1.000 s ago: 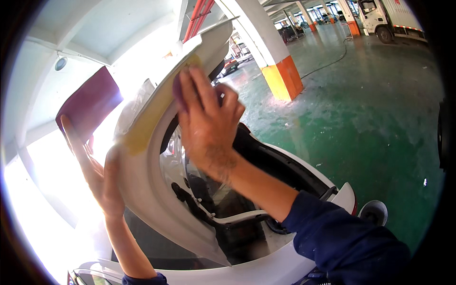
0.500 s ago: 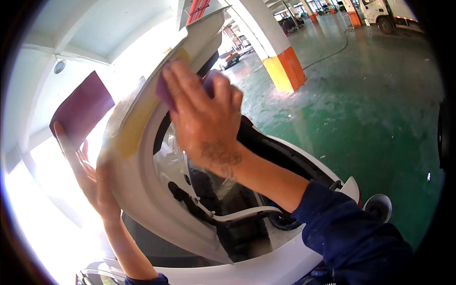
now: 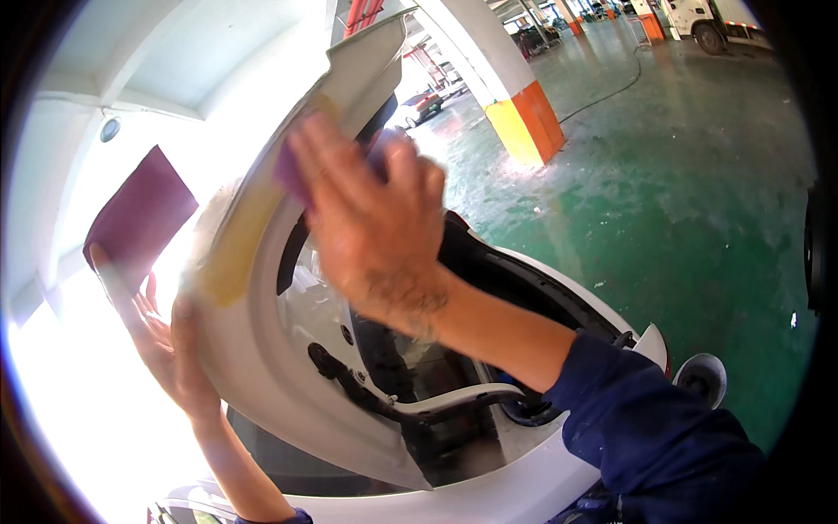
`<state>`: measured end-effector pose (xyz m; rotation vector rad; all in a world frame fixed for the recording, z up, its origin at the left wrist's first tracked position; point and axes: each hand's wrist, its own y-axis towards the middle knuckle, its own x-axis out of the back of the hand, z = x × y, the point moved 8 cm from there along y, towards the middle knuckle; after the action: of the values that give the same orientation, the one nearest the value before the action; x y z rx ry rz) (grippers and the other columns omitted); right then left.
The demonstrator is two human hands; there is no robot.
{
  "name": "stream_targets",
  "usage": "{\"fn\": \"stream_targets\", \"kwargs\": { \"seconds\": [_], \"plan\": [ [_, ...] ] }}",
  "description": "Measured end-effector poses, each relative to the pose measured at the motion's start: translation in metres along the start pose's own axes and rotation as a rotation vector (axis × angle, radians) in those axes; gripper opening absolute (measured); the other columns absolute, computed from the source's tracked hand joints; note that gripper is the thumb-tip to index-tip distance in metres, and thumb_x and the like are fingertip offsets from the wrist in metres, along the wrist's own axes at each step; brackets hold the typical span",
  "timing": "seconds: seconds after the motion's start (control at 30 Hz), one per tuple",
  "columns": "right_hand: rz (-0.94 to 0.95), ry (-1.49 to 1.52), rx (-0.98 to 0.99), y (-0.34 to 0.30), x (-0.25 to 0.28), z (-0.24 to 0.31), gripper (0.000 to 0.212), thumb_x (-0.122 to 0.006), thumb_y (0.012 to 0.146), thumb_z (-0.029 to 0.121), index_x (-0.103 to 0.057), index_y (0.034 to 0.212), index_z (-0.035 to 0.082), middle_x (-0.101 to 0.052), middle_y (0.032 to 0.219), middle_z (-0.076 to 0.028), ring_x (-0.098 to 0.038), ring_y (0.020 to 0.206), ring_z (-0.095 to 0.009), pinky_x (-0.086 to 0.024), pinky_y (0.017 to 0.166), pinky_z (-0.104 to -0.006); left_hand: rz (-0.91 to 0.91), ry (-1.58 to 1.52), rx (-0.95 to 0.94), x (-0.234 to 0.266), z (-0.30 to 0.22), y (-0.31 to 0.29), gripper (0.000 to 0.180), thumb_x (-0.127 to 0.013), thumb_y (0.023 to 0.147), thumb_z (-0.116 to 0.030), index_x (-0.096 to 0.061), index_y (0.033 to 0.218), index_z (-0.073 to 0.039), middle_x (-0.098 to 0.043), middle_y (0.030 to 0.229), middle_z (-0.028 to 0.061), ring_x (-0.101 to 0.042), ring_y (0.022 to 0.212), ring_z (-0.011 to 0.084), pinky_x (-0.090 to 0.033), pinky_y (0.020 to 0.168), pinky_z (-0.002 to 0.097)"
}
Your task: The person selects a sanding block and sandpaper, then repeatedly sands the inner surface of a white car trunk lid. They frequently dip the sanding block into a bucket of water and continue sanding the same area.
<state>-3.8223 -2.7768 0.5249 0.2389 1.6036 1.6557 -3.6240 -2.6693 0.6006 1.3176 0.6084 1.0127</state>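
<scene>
A raised white car trunk lid [image 3: 240, 341] stands in front of me, with a yellow filler patch [image 3: 237, 253] along its edge. My right hand [image 3: 375, 236], a little blurred, is closed round a folded piece of purple sandpaper [image 3: 291, 177] and presses it to the upper part of that edge. At the lid's left side, my left hand [image 3: 175, 367] holds a flat purple sandpaper sheet [image 3: 144, 218] by its lower end. Its thumb lies against the lid's edge. My right hand hides part of the lid and of the sandpaper it grips.
Below the lid is the open trunk with a black hinge arm [image 3: 367, 397] and a dark seal. Behind stands a white pillar with a yellow and orange base [image 3: 526, 127]. A truck [image 3: 711, 26] is far right on the green floor [image 3: 628, 218]. A round grey cone-shaped thing [image 3: 701, 380] is at right.
My right hand's fingers and the folded sandpaper have shifted slightly left along the lid's edge. The lid, left hand and sheet also appear a little farther left.
</scene>
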Motion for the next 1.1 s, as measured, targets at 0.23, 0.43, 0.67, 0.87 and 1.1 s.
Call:
{"fn": "stream_targets", "kwargs": {
  "seconds": [0.23, 0.43, 0.67, 0.87, 1.1],
  "plan": [
    [-0.012, -0.045, -0.082, 0.0, -0.008, -0.016, 0.035, -0.07, 0.085, 0.015, -0.075, 0.12, 0.007, -0.06, 0.144, 0.001, -0.059, 0.111, -0.028, -0.041, 0.075, -0.0382, 0.006, 0.126, 0.004, -0.001, 0.001, 0.0, 0.088, -0.06, 0.097, -0.055, -0.022, 0.168, -0.018, -0.021, 0.173, 0.0127, -0.025, 0.158, 0.035, -0.024, 0.125, 0.0626],
    [-0.014, 0.041, 0.017, -0.012, -0.01, -0.009, 0.053, -0.073, 0.08, 0.015, -0.07, 0.133, 0.009, -0.058, 0.147, -0.002, -0.054, 0.111, -0.033, -0.042, 0.084, -0.0441, 0.016, 0.086, 0.023, -0.002, -0.004, 0.0, 0.086, -0.062, 0.099, -0.047, -0.021, 0.168, -0.016, -0.02, 0.173, 0.0136, -0.024, 0.158, 0.0345, -0.024, 0.126, 0.0607],
    [-0.045, 0.148, 0.003, -0.023, -0.019, 0.001, 0.063, -0.077, 0.076, 0.015, -0.066, 0.138, 0.011, -0.054, 0.151, 0.0, -0.049, 0.111, -0.033, -0.039, 0.092, -0.0485, 0.016, 0.091, -0.004, -0.002, -0.003, -0.001, 0.085, -0.061, 0.098, -0.046, -0.022, 0.168, -0.015, -0.021, 0.173, 0.014, -0.024, 0.158, 0.035, -0.024, 0.125, 0.0613],
    [-0.034, 0.205, -0.006, -0.035, -0.019, 0.029, 0.061, -0.075, 0.079, 0.012, -0.066, 0.139, 0.011, -0.055, 0.15, 0.0, -0.051, 0.11, -0.033, -0.038, 0.092, -0.0463, 0.028, 0.118, -0.022, -0.002, -0.006, 0.001, 0.084, -0.059, 0.099, -0.046, -0.021, 0.168, -0.017, -0.021, 0.172, 0.0145, -0.023, 0.158, 0.0358, -0.024, 0.125, 0.0622],
    [0.013, 0.165, -0.076, -0.036, -0.024, 0.029, 0.064, -0.074, 0.08, 0.012, -0.063, 0.143, 0.015, -0.053, 0.153, 0.001, -0.047, 0.112, -0.033, -0.038, 0.094, -0.0483, 0.016, 0.141, -0.066, -0.005, -0.013, 0.004, 0.083, -0.056, 0.099, -0.048, -0.021, 0.168, -0.017, -0.021, 0.172, 0.0147, -0.024, 0.158, 0.0364, -0.025, 0.124, 0.0647]
  ]
}}
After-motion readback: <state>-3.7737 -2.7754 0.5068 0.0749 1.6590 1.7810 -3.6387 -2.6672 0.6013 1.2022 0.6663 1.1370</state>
